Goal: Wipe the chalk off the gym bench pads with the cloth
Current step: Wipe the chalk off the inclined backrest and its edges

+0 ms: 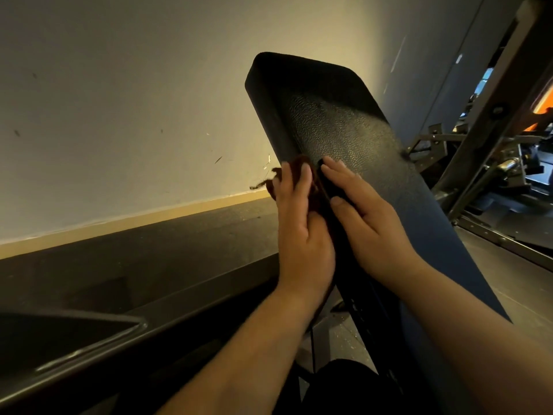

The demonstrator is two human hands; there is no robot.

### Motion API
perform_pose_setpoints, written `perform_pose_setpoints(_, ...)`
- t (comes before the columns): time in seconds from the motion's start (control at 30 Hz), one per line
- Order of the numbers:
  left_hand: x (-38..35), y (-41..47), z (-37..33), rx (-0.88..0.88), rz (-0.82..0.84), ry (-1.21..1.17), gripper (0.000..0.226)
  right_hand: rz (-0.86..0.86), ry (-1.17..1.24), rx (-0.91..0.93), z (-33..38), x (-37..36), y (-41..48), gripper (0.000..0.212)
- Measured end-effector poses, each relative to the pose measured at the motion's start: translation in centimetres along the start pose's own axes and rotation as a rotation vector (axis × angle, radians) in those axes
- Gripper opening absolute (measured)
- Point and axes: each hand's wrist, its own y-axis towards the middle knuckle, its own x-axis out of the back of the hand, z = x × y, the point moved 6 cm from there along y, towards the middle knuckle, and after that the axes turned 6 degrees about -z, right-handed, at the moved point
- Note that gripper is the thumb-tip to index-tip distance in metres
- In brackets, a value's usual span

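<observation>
- My left hand (302, 229) holds the cloth (296, 162) against the pad's left side. The fingers lie long over it and the thumb is folded in on it. A frayed end trails out left of the fingertips.
- The cloth looks soft, light and limp, so I judge it best bunched under the palm, not pinched at the fray.
- The pad (338, 121) rises tilted beyond both sets of fingertips. It looks like grained vinyl, firm with some give, and likely slick.
- My right hand (371, 223) rests flat on the pad's face with the fingers straight, gripping nothing and bracing just right of the cloth.
</observation>
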Motion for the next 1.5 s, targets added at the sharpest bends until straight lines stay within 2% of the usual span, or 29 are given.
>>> perform_pose_setpoints(0.07, -0.1, 0.6, -0.5, 0.081, 0.025, -0.072, 0.056, 0.051, -0.065, 0.038, 0.4, 0.0, -1.8, 0.053)
perform_pose_setpoints(0.17, -0.6, -3.2, -1.4, 0.139, 0.131, -0.229, 0.054, 0.142, -0.220, 0.208, 1.6, 0.2, -5.0, 0.060)
perform_pose_setpoints(0.3, 0.7, -7.5, -1.5, 0.263, 0.120, -0.431, 0.067, 0.255, -0.620, 0.371, 1.7, -0.2, -8.0, 0.064)
perform_pose_setpoints(0.43, 2.1, -7.5, -1.5, 0.231, 0.033, -0.378, 0.068, 0.271, -0.999, 0.487, 1.9, -1.0, -8.7, 0.067)
perform_pose_setpoints(0.53, 1.6, -7.9, -1.5, 0.245, 0.068, -0.345, 0.069, 0.328, -1.092, 0.578, 2.3, -2.4, -8.3, 0.063)
perform_pose_setpoints(0.6, 1.6, -7.9, -1.3, 0.263, 0.094, -0.343, 0.068, 0.311, -1.102, 0.561, 2.9, -2.4, -7.0, 0.063)
perform_pose_setpoints(0.7, 2.1, -6.6, -1.0, 0.244, 0.086, -0.329, 0.058, 0.216, -1.060, 0.513, 4.1, -1.5, -5.6, 0.064)
perform_pose_setpoints(0.8, 2.2, -6.2, -0.6, 0.190, 0.112, -0.247, 0.052, 0.170, -0.990, 0.465, 4.2, -0.7, -6.2, 0.057)
perform_pose_setpoints(0.87, 1.7, -7.7, 0.3, 0.198, 0.149, -0.161, 0.052, 0.193, -0.927, 0.439, 3.9, -0.5, -7.7, 0.053)
perform_pose_setpoints(1.0, 1.3, -12.3, 1.2, 0.026, 0.179, 0.059, 0.053, 0.317, -0.793, 0.390, 2.3, 0.1, -11.1, 0.060)
perform_pose_setpoints(1.07, 0.9, -13.0, 1.1, 0.084, 0.246, 0.054, 0.054, 0.327, -0.617, 0.328, 2.2, 1.4, -12.4, 0.070)
perform_pose_setpoints(1.13, 0.2, -12.3, 0.2, 0.129, 0.292, 0.058, 0.055, 0.247, -0.318, 0.139, 2.3, 3.2, -12.9, 0.074)
perform_pose_setpoints(1.2, -0.9, -11.3, 0.1, 0.092, 0.227, 0.106, 0.060, 0.016, -0.064, -0.008, 1.6, 4.7, -13.1, 0.070)
perform_pose_setpoints(1.27, -1.7, -10.9, 0.4, 0.052, 0.146, 0.162, 0.064, -0.102, 0.001, -0.102, 0.2, 4.7, -13.0, 0.065)
perform_pose_setpoints(1.37, -2.1, -12.4, 1.6, 0.002, 0.041, 0.181, 0.061, -0.074, -0.023, -0.112, -1.4, 3.4, -13.0, 0.051)
perform_pose_setpoints(1.5, -2.2, -14.1, 1.8, -0.061, -0.016, 0.199, 0.059, -0.059, -0.099, -0.077, -1.7, 3.6, -13.2, 0.049)
